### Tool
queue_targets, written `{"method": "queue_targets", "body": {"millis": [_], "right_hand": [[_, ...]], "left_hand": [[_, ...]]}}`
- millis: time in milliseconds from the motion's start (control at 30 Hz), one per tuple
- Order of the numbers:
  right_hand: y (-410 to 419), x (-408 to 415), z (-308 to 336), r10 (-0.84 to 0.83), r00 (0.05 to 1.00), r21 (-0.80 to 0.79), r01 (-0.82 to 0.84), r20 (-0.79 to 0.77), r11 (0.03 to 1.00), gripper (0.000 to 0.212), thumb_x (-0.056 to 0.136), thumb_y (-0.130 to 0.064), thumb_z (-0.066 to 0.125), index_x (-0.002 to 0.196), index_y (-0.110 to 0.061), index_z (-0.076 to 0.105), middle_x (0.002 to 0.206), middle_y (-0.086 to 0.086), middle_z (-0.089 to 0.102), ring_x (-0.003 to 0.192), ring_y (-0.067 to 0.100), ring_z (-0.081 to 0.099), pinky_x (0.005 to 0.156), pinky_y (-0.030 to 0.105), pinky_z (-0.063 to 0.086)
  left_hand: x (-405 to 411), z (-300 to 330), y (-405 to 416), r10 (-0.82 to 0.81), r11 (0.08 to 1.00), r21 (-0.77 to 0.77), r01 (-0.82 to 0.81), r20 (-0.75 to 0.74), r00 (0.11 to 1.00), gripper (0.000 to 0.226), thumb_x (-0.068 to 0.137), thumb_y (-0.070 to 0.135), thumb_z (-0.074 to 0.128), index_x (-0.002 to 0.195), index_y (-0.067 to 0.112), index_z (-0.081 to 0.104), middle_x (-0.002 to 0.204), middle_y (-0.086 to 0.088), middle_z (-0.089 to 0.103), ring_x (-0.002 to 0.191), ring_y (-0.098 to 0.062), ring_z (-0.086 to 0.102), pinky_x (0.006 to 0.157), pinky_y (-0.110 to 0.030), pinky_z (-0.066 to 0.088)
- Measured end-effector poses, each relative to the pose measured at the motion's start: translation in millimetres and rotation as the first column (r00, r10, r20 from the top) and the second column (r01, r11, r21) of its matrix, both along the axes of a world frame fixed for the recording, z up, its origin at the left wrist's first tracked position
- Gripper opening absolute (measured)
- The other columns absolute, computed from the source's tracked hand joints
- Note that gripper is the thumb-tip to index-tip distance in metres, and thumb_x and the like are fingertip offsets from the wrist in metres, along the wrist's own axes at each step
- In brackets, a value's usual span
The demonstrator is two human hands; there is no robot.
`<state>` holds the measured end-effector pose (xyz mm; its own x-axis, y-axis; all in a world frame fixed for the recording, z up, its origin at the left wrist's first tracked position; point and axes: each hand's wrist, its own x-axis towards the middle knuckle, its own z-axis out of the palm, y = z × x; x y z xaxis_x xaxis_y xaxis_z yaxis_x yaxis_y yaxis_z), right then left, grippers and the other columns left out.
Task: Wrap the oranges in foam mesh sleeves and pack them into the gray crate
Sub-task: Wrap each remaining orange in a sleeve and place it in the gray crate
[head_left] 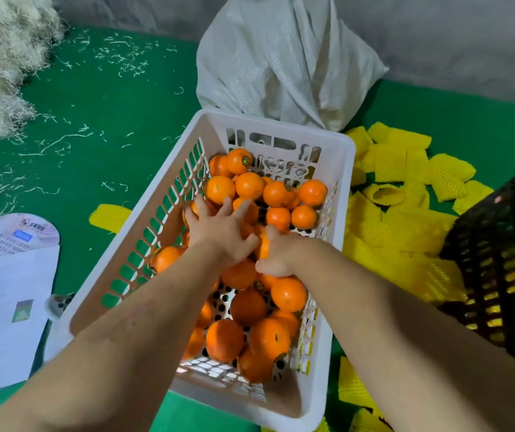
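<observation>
Both bare arms reaching down into a white slotted crate (334, 169) on the green floor (119, 101), hands meeting near its middle. Left hand (218, 232) spread flat, fingers straight and fanned over the loose oranges (250, 185) piled toward the crate's far end, palm pressing on fruit beneath, nothing gripped. Right hand (278, 254) just beside it, touching at the thumbs, fingers curled around a single orange (263, 247), only a sliver of peel visible between the two hands. More oranges heaped toward the crate's near end, below both wrists, bare of any wrapping. Yellow foam mesh sleeves (396, 226) strewn in a heap on the floor against the crate's right side, well apart from either hand; one stray sleeve (106, 217) lying at the crate's left side. Dark crate (505, 269) at the right edge beyond the sleeves, partly cut off. White woven sack (284, 60) slumped behind the white crate's far rim. Papers (6, 294) at the left edge, pale shredded fiber (3, 57) in the far-left corner.
</observation>
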<state>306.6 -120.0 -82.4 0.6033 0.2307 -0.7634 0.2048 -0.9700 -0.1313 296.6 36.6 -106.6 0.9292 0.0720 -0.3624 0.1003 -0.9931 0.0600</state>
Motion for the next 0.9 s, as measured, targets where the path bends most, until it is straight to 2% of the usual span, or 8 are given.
{"method": "queue_targets", "body": {"millis": [67,167,300,367,467,667,800,900], "right_hand": [[1,-5,4,0.05,0.999,0.011,-0.05,0.018,0.999,0.105,0.089,-0.048,0.065,0.16,-0.037,-0.011,0.145,0.02,0.046,0.114,0.044,0.059,0.093,0.05,0.051],[-4,-20,23,0.189,0.982,-0.034,-0.188,0.017,0.982,0.112,0.086,-0.038,0.068,0.159,-0.034,-0.017,0.093,0.014,0.051,0.076,0.032,0.056,0.078,0.045,0.056],[-15,-54,51,0.243,0.967,0.1,-0.251,0.079,0.963,0.092,0.089,-0.043,0.063,0.16,-0.028,0.007,0.081,0.004,0.058,0.073,0.024,0.061,0.058,0.035,0.047],[-25,-74,56,0.25,0.92,0.16,-0.307,0.301,0.938,0.063,0.093,-0.051,0.056,0.146,-0.025,0.036,0.086,-0.003,0.058,0.093,0.026,0.062,0.083,0.044,0.05],[-49,-108,45,0.121,0.812,0.262,-0.32,0.571,0.911,0.05,0.096,-0.052,0.053,0.141,-0.031,0.047,0.14,-0.004,0.058,0.137,0.023,0.045,0.125,0.045,0.013],[-115,-160,29,-0.438,0.775,0.698,-0.006,0.456,0.716,0.057,0.1,-0.051,0.055,0.152,-0.038,0.036,0.167,-0.021,-0.001,0.155,0.013,0.004,0.118,0.036,0.02],[-144,-156,39,-0.548,0.758,0.493,0.347,0.353,0.798,0.06,0.101,-0.055,0.051,0.154,-0.034,0.032,0.167,-0.001,-0.005,0.154,0.033,0.004,0.121,0.049,0.022],[-168,-144,49,-0.348,0.882,0.244,0.279,0.317,0.929,0.068,0.097,-0.054,0.057,0.154,-0.045,0.023,0.167,0.003,-0.024,0.154,0.033,-0.008,0.12,0.057,0.019]], "left_hand": [[-12,-4,-11,-0.038,0.997,-0.063,0.04,0.035,0.999,0.08,0.087,0.069,0.028,0.163,0.047,0.015,0.175,-0.003,0.017,0.16,-0.047,0.002,0.121,-0.077,-0.003],[-41,8,-26,-0.088,0.958,-0.274,0.084,-0.002,0.996,0.074,0.086,0.062,0.031,0.156,0.037,0.038,0.177,0.003,0.003,0.151,-0.036,0.038,0.116,-0.06,0.037],[-77,27,-20,-0.15,0.954,-0.279,0.114,-0.109,0.983,0.063,0.097,0.055,0.051,0.154,0.03,0.042,0.176,0.003,0.009,0.15,-0.026,0.042,0.1,-0.047,0.054],[-84,42,-8,-0.203,0.94,-0.302,0.16,-0.117,0.972,0.042,0.099,0.046,0.056,0.137,0.027,0.061,0.165,0.002,0.038,0.155,-0.018,0.034,0.102,-0.047,0.053],[-96,56,-10,-0.182,0.95,-0.261,0.175,-0.006,0.983,0.041,0.1,0.045,0.057,0.136,0.024,0.059,0.142,-0.001,0.056,0.135,-0.029,0.052,0.097,-0.048,0.053],[-116,34,-63,-0.336,0.941,-0.141,0.309,-0.253,0.907,0.069,0.103,0.05,0.054,0.164,0.034,0.026,0.164,-0.006,0.033,0.147,-0.044,0.033,0.118,-0.054,0.033],[-114,26,-69,-0.31,0.95,-0.057,0.305,-0.218,0.925,0.064,0.103,0.053,0.059,0.155,0.022,0.039,0.147,-0.011,0.051,0.139,-0.037,0.043,0.117,-0.054,0.032],[-112,26,-65,-0.174,0.967,-0.206,0.148,-0.115,0.978,0.048,0.101,0.051,0.063,0.138,0.021,0.055,0.131,-0.008,0.063,0.12,-0.031,0.057,0.105,-0.047,0.043]]}}
